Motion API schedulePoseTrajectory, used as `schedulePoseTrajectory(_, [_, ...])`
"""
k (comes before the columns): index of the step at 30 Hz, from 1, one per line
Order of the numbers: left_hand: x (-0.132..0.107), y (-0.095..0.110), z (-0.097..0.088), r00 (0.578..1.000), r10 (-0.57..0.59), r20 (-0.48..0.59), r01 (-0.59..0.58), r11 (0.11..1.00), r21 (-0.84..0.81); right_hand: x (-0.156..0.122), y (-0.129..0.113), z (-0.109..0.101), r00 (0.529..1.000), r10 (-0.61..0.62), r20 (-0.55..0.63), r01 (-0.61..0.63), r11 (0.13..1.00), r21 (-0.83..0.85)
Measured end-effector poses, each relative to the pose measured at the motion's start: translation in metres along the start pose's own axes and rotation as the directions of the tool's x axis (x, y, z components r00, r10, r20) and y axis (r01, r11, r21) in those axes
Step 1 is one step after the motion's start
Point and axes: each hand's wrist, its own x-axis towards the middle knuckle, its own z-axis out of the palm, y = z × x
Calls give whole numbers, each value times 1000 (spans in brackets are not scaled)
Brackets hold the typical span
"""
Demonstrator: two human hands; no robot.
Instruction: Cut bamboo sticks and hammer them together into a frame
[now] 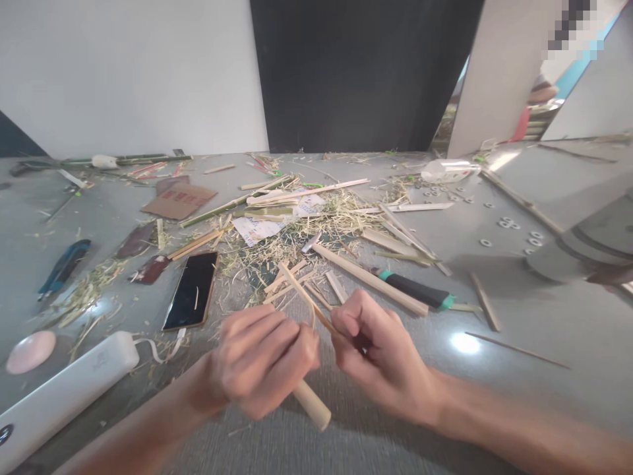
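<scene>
My left hand (267,359) is closed in a fist, slightly blurred. A round pale wooden handle (312,406) sticks out below it toward me; the tool's other end is hidden by the fingers. My right hand (378,356) is closed on a thin bamboo strip (299,287), pinched between thumb and fingers. The strip slants up and left, past the left knuckles, and a thin curved sliver (312,315) stands beside it. Just beyond the hands lie a hammer (370,278) and a black-and-green handled tool (415,290).
Bamboo shavings (341,218) and split pieces cover the middle. To the left are a phone (190,290), a white power strip-like device (69,396), a pink rounded object (31,351) and a blue cutter (64,267). White rings (507,223) and a grey cylinder (588,237) stand right.
</scene>
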Motion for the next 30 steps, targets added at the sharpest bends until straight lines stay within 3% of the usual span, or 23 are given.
schedulePoseTrajectory(5, [-2, -1, 4, 997, -69, 22, 70, 996, -49, 3, 9, -3, 1000, 17, -6, -17, 1000, -7])
schedulePoseTrajectory(8, [-7, -3, 11, 997, -69, 44, 72, 996, -51, 8, 11, 0, 985, 171, 26, -173, 980, 103])
schedulePoseTrajectory(10, [-12, -4, 18, 995, -74, 61, 77, 996, -51, 13, 11, 3, 937, 327, 120, -348, 899, 267])
schedulePoseTrajectory(12, [-17, -3, 24, 993, -90, 73, 94, 994, -55, 17, 11, 4, 868, 431, 247, -497, 754, 429])
schedulePoseTrajectory(14, [-19, -3, 28, 992, -103, 75, 108, 992, -63, 22, 9, 2, 813, 493, 312, -579, 623, 526])
schedulePoseTrajectory(16, [-20, -1, 31, 991, -115, 70, 121, 988, -98, 25, 7, 0, 773, 540, 335, -623, 545, 561])
schedulePoseTrajectory(18, [-19, 0, 33, 987, -156, 46, 161, 977, -142, 27, 5, -4, 765, 539, 353, -634, 533, 560])
schedulePoseTrajectory(20, [-17, 2, 34, 971, -237, 38, 240, 950, -198, 27, 4, -6, 812, 475, 340, -583, 613, 533])
schedulePoseTrajectory(23, [-15, 5, 36, 889, -442, 116, 454, 827, -332, 25, 3, -9, 921, 334, 200, -384, 859, 339])
schedulePoseTrajectory(25, [-13, 7, 35, 777, -591, 218, 622, 666, -411, 22, 5, -11, 964, 236, 122, -243, 969, 50])
schedulePoseTrajectory(27, [-10, 7, 34, 647, -680, 346, 747, 471, -470, 20, 7, -11, 978, 178, 110, -153, 967, -206])
schedulePoseTrajectory(30, [-6, 4, 33, 524, -672, 522, 812, 210, -545, 20, 12, -12, 971, 189, 147, -143, 951, -275])
